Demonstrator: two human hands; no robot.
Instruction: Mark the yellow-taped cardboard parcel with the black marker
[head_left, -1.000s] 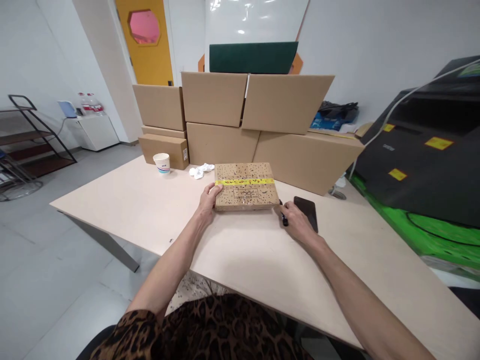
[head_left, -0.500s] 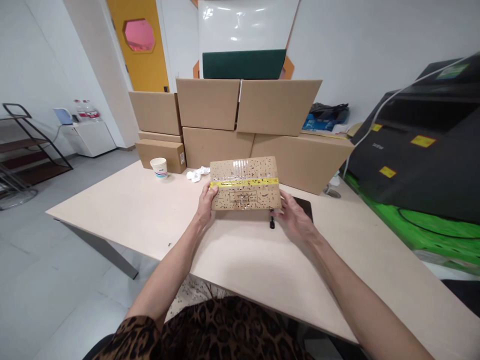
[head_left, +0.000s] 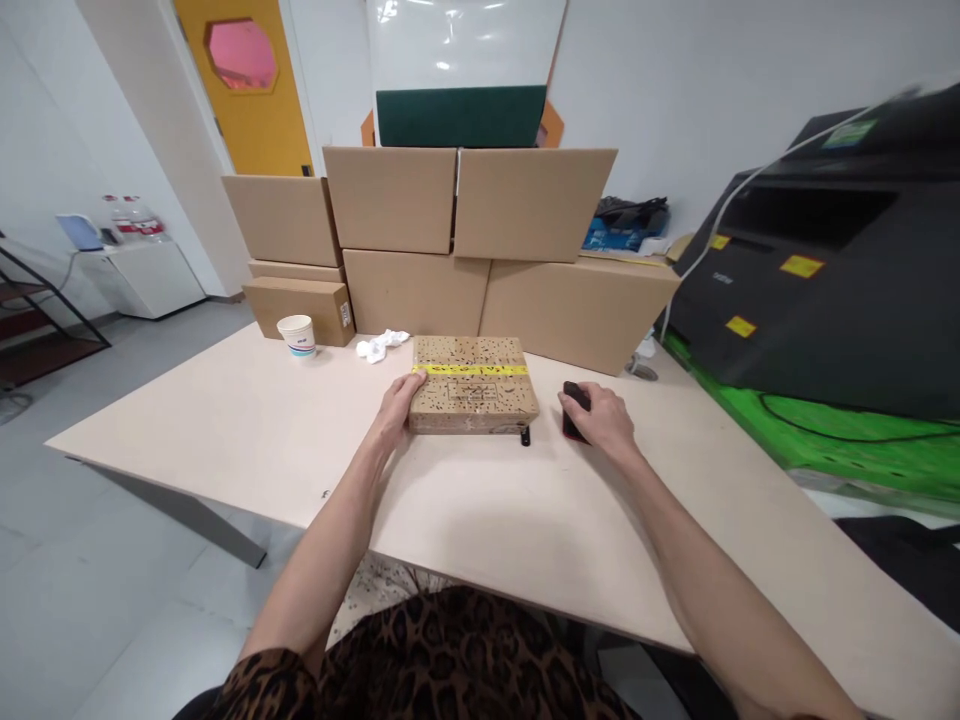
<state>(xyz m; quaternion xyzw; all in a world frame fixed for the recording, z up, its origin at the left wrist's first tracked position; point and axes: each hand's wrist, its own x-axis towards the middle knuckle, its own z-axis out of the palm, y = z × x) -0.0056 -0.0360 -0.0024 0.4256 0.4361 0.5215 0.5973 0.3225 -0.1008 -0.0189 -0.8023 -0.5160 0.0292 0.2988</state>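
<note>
A small speckled cardboard box (head_left: 472, 405) with yellow tape across its top lies on the table in front of me. My left hand (head_left: 397, 405) grips its left edge, thumb on top and the other fingers hidden along the side. To the right of the box, my right hand (head_left: 600, 415) is closed around a flat black object (head_left: 574, 402) like a phone, with a reddish lower edge; fingers cover part of it. The end of a small black item (head_left: 526, 436) sticks out by the box's front right corner; the box hides the remainder.
Large cardboard boxes (head_left: 405, 290) are stacked along the table's (head_left: 480, 520) far side. A paper cup (head_left: 298, 337) and crumpled white tissue (head_left: 382, 345) stand at the left. A black printer (head_left: 810, 290) is beyond the right edge, above a green surface (head_left: 825, 440).
The speckled box has come down from a tilted hold to lie on the table. My right hand has left its right side and taken hold of the flat black object.
</note>
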